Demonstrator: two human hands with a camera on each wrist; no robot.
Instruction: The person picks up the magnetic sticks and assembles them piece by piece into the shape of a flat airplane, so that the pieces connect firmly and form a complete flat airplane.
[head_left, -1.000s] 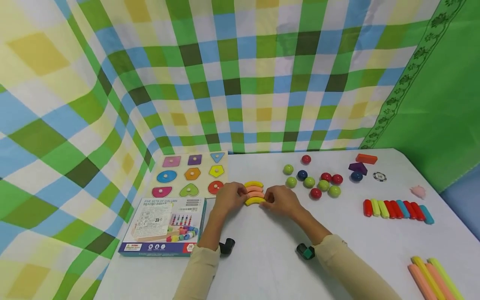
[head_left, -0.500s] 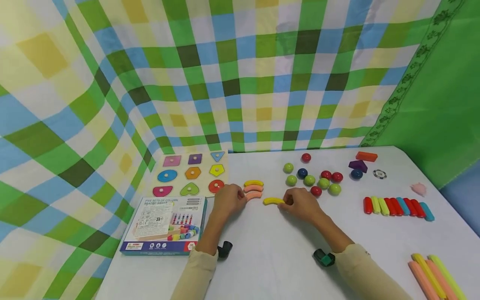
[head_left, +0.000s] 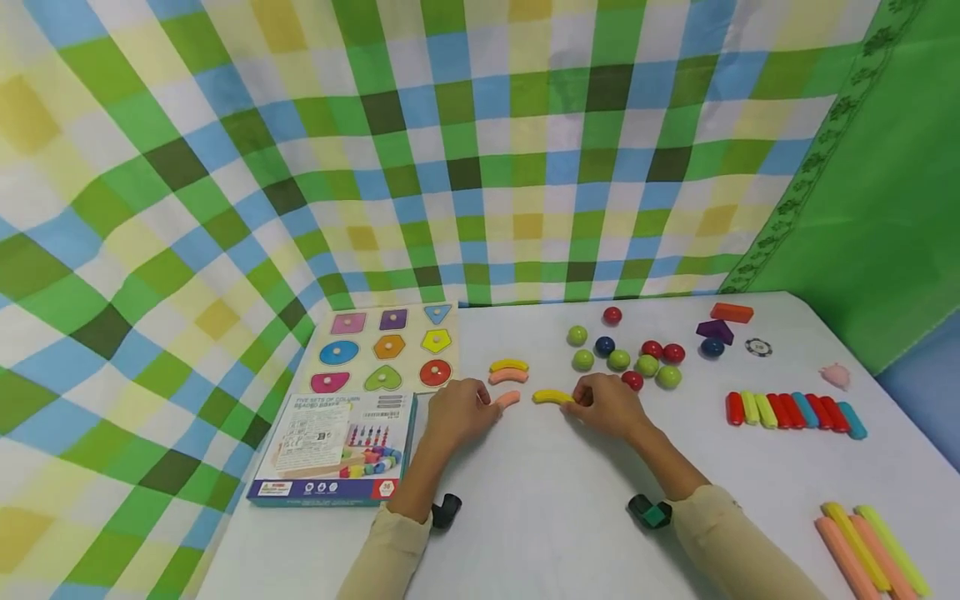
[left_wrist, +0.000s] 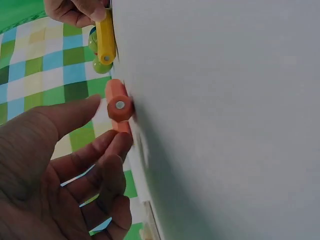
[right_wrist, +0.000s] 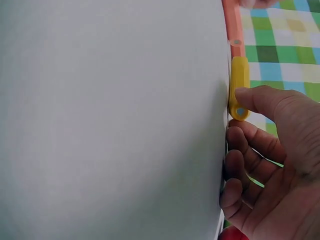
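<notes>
In the head view my left hand is at the left end of a curved orange magnetic stick lying tilted on the white table. The left wrist view has the thumb a little off this stick's round magnet end, with the fingertips close beside it. My right hand pinches the right end of a curved yellow magnetic stick, its thumb on the end. Between the two held-side ends is a small gap. Behind lie another curved yellow stick and a curved orange stick, side by side.
A boxed bead set and a shape puzzle board lie at left. Several coloured balls stand behind my right hand. Short sticks, long sticks, a purple block and an orange block are at right.
The right hand has drawn the front yellow stick rightward out of the stack. The front orange stick has come toward me and tilted beside the left hand, leaving two curved sticks behind.
</notes>
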